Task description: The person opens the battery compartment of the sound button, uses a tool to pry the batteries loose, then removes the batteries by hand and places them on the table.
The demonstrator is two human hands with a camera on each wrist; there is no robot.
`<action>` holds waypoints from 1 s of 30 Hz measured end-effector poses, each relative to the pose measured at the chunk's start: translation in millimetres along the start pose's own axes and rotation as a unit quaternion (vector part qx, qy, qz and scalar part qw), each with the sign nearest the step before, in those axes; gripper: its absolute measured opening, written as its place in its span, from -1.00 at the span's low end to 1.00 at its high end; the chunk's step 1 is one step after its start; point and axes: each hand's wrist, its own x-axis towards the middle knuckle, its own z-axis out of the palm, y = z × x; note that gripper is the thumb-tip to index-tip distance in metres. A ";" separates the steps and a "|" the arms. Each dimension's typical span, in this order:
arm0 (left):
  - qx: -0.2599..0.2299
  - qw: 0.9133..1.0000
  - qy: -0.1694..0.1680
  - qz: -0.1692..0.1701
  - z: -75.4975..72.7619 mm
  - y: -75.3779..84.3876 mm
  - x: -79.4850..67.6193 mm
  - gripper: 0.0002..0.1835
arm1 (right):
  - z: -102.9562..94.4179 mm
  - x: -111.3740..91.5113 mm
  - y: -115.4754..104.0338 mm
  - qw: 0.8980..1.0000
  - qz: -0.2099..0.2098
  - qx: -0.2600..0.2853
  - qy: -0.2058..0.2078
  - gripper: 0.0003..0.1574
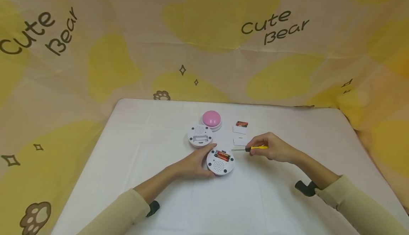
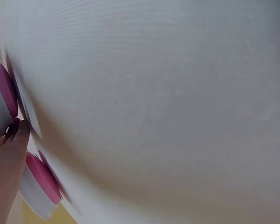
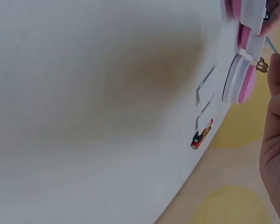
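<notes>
The left hand (image 1: 193, 164) has its fingers round the near white device's (image 1: 219, 167) left edge, batteries (image 1: 222, 156) showing. Just right, the right hand (image 1: 275, 148) pinches a yellow-handled screwdriver (image 1: 248, 149).

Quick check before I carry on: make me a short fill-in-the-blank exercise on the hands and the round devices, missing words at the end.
The right hand holds a yellow-and-black ____.
The left hand grips a white device whose open compartment contains ____.
In the other upturned device, the battery compartment is ____.
The face-up device has a ____ top.

Missing words: screwdriver; batteries; empty; pink.
</notes>
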 end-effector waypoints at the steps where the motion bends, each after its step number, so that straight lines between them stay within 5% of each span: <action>1: 0.000 1.000 0.000 0.001 0.2 0.0 -0.5 0.08 | -0.1 0.0 0.1 1.000 0.001 -0.001 0.001 -0.67; 8: -0.025 0.999 0.020 -0.007 4.4 1.2 -1.5 0.14 | -0.1 0.5 0.8 1.000 0.004 -0.003 0.001 -0.68; 14: -0.054 0.998 0.031 -0.027 6.7 5.7 -1.2 -0.01 | -0.3 1.0 2.8 1.000 0.005 -0.007 0.006 -0.70; 21: -0.021 1.000 0.007 -0.014 9.3 10.4 2.2 0.06 | -1.5 0.7 2.1 1.000 0.005 -0.007 0.013 -0.69; 30: -0.006 0.999 0.028 -0.037 17.4 16.0 10.2 0.11 | -2.2 0.2 2.6 1.000 0.004 -0.001 0.012 -0.67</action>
